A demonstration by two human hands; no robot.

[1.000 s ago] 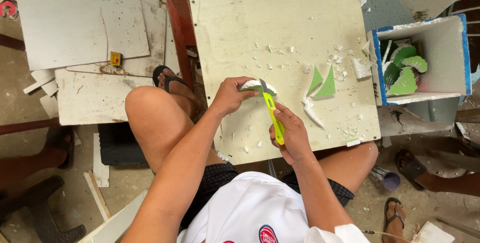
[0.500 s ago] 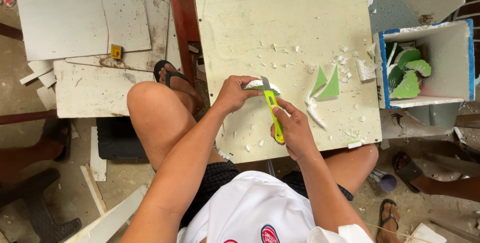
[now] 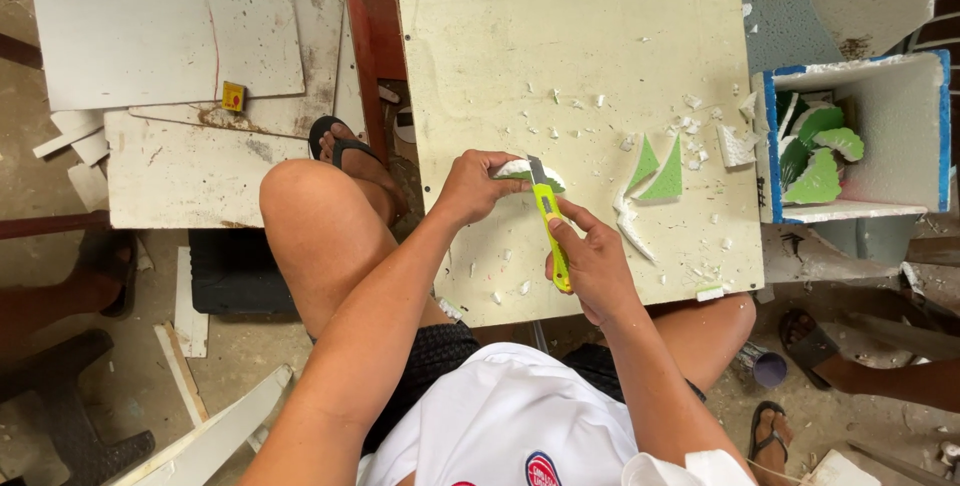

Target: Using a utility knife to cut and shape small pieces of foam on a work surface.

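Note:
My left hand (image 3: 475, 186) grips a small white foam piece with a green face (image 3: 528, 172) just above a pale square board (image 3: 560, 56). My right hand (image 3: 592, 264) holds a yellow-green utility knife (image 3: 550, 231), its blade tip touching the foam piece. Two green-faced triangular foam pieces (image 3: 660, 171) lie on the board to the right of my hands, with a white sliver (image 3: 632, 231) below them. White foam crumbs are scattered over the board.
A white foam box with a blue rim (image 3: 935, 126) at the right holds several green leaf-shaped pieces (image 3: 815, 161). Stacked grey panels (image 3: 160, 36) lie at the left. Another person's sandalled foot (image 3: 815, 346) shows at the lower right. My raised knee (image 3: 310, 216) is left of the board.
Both hands stay in place on the foam piece; the knife has shifted only slightly along it.

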